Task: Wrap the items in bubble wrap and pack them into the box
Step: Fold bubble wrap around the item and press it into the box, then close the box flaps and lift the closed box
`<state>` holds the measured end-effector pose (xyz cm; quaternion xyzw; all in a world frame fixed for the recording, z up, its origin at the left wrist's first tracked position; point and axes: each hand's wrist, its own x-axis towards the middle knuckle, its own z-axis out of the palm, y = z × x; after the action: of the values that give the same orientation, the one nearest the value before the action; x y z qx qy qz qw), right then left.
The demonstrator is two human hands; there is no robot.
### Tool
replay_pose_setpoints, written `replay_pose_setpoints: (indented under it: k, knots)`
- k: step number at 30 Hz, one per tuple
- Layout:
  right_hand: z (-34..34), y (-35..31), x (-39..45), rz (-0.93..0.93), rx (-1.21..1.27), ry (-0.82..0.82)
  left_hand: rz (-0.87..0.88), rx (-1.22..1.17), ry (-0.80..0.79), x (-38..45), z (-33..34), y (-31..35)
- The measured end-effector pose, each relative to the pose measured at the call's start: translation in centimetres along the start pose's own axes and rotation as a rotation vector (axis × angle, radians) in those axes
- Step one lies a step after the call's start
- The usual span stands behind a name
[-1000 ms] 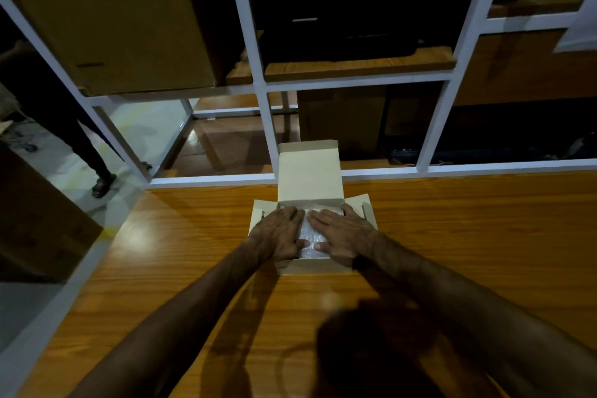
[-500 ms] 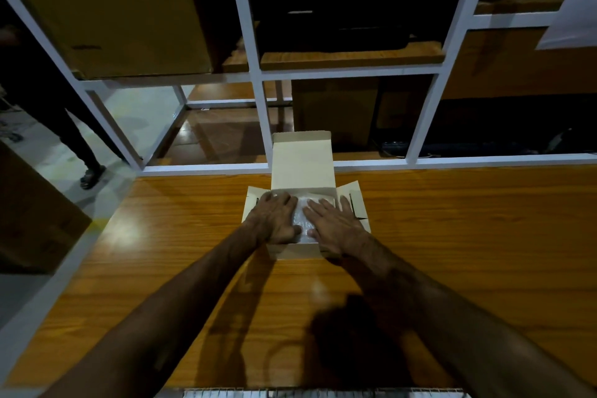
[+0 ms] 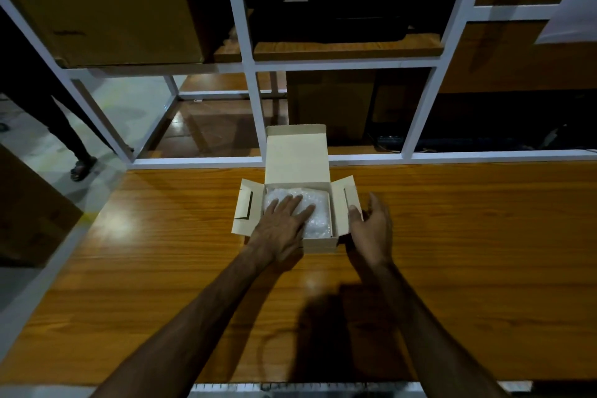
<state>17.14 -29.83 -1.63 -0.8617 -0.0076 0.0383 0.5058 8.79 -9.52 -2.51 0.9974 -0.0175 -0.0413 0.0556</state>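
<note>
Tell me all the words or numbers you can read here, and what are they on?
None can be read.
Big brown carton on the shelf: dark printed lines along its top edge, too blurred to read, and a small mark lower down, also unreadable.
Small open box on the table: no writing visible.
Bubble wrap bundle under the left hand: no label visible.

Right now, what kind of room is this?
Probably a storeroom or packing area: a big cardboard carton sits on white metal shelves, and a small open box with bubble wrap inside lies on a wooden table.
</note>
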Motion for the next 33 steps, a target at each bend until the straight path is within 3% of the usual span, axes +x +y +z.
replay_pose_setpoints:
  k: [3, 8, 11, 15, 20, 28, 33]
  knots:
    - [0.5, 0.4, -0.1, 0.195, 0.228, -0.064, -0.040, -0.016, 0.010, 0.0, 0.8, 0.2]
    - [1.0, 0.5, -0.4, 0.098, 0.272, -0.001, -0.086, -0.022, 0.000, -0.3, 0.5, 0.8]
    - [1.9, 0.1, -0.8, 0.004, 0.166, 0.057, -0.097, -0.016, -0.003, -0.2, 0.7, 0.8]
    - [3.4, -1.0, -1.8, -0.282, -0.227, 0.085, -0.087, -0.044, -0.012, -0.2, 0.6, 0.6]
    - [4.4, -1.2, -2.8, -0.536, -0.559, -0.031, -0.078, -0.066, -0.034, -0.2, 0.6, 0.2]
    - [2.8, 1.8, -0.4, -0.571, -0.564, -0.443, -0.089, -0.049, 0.004, -0.8, 0.2, -0.4]
    - [2.1, 1.7, 0.9, -0.604, -0.670, -0.511, -0.067, -0.044, 0.210, -2.0, -0.9, -0.9]
